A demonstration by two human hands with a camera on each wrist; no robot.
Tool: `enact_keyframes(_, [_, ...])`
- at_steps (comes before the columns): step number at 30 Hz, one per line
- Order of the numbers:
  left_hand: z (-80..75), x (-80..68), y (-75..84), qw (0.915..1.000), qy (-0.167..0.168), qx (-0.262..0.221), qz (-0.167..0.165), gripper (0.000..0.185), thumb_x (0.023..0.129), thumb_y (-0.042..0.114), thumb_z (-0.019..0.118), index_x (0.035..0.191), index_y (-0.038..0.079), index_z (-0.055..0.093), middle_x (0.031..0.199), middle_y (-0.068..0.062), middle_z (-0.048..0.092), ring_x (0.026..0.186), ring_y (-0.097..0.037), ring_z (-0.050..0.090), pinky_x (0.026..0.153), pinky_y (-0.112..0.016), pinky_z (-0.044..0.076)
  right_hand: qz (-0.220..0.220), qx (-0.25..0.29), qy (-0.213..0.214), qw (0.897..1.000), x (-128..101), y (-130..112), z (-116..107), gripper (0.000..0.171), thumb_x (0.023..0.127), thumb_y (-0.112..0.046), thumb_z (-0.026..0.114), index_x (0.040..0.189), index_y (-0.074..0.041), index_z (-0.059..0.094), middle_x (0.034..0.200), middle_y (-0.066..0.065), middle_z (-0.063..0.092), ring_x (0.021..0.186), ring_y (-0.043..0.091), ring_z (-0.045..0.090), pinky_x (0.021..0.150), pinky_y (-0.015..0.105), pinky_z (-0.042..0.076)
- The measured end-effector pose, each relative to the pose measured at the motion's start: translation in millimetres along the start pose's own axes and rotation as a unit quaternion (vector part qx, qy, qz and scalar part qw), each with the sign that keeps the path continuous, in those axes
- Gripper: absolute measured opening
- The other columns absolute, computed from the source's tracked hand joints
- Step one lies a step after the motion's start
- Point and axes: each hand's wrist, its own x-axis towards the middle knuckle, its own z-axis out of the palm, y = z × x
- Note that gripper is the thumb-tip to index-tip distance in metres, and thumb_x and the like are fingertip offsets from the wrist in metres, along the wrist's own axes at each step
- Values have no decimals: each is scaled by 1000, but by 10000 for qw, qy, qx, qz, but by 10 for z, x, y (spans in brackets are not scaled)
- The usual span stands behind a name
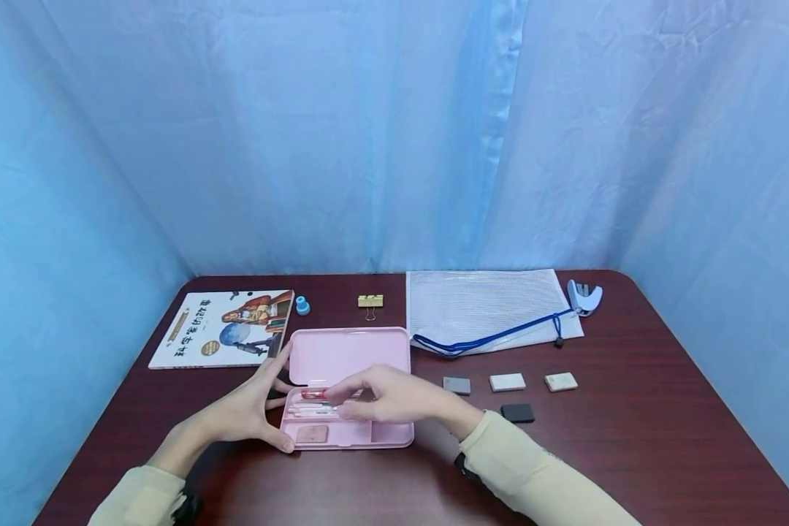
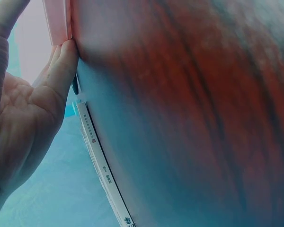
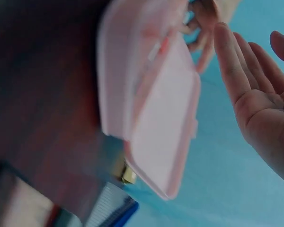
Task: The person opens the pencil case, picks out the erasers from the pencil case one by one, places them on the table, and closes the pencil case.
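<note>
A pink pencil case (image 1: 351, 356) lies with its lid raised toward the back of the table. In its long compartment are a red-ended pen (image 1: 313, 394) and white pens (image 1: 312, 411); a pinkish eraser (image 1: 312, 434) rests in the front left compartment. My left hand (image 1: 243, 409) spreads along the case's left side, the thumb touching the front corner and other fingers near the hinge and lid edge. Over the compartments hovers my right hand (image 1: 391, 394), fingers extended toward the pens. The right wrist view shows that hand (image 3: 260, 94) with nothing in it.
A picture book (image 1: 226, 329) lies at left, beside a small blue object (image 1: 303, 305). Behind are a yellow binder clip (image 1: 370, 300), a mesh pouch (image 1: 486, 303) with blue cord, and a light-blue object (image 1: 584, 298). Several erasers, including a black one (image 1: 518, 413), lie at right.
</note>
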Motion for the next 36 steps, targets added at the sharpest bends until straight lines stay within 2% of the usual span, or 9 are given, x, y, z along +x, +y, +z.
enact_keyframes(4, [-2,-6,-2,10000,20,3,39,143,67,24,98,164,26,-7,148,-11,25,126,-30,50,101,-37,52,204,-75,-197,9996,22,52,126,37,101,-15,63,135,0,63,128,10,68,105,1,63,93,19,52])
enact_keyframes(8, [-11,-18,-4,10000,44,30,-21,142,67,25,97,164,27,-7,149,-11,24,126,-30,50,101,-37,52,377,-418,-253,9981,47,79,199,36,100,-17,65,134,-4,65,127,4,69,107,-1,62,94,17,50])
enact_keyframes(13, [-13,-21,-2,10000,57,41,-25,143,66,26,98,163,28,-7,149,-12,24,126,-30,50,101,-37,52,422,-755,-297,9958,91,96,241,34,100,-20,65,130,-6,69,124,0,70,110,-2,60,96,17,48])
enact_keyframes(19, [-1,-11,-4,9999,60,85,-28,145,65,27,98,163,27,-7,148,-11,24,127,-29,51,101,-36,52,367,-880,-521,9941,134,117,282,31,101,-19,64,127,-4,71,119,1,72,101,-4,59,93,14,49])
enact_keyframes(22, [3,-6,0,9999,73,110,-49,146,64,28,99,163,26,-7,148,-12,25,127,-30,51,100,-36,52,359,-918,-513,9938,146,124,295,30,100,-18,65,126,-3,71,117,1,73,99,-4,58,93,14,48])
enact_keyframes(29, [14,7,0,9999,44,136,-85,145,65,29,99,163,26,-8,149,-13,24,126,-30,50,101,-36,52,420,-841,-519,9942,153,126,329,33,100,-20,66,127,-2,70,121,2,71,111,-2,57,98,15,45])
enact_keyframes(36, [14,8,15,9999,21,68,-138,146,64,27,99,163,27,-8,149,-11,25,127,-29,50,101,-35,52,477,-653,-529,9953,145,123,347,36,100,-22,65,130,-3,69,120,0,71,107,-2,60,93,15,49])
